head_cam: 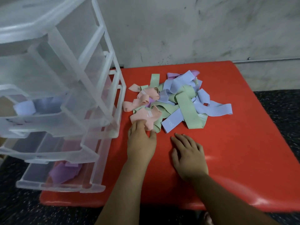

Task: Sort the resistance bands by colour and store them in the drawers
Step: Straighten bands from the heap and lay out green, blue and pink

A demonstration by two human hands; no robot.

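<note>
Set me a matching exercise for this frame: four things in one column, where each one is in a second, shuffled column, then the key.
Things
1. left hand
2. right hand
3. purple band
4. blue band lying apart from the pile

Places
A. in the bottom drawer
B. flat on the bare red table
C. touching a pink band at the pile's near edge
D. in the higher open drawer

Pairs: 1-C, 2-B, 3-A, 4-D
</note>
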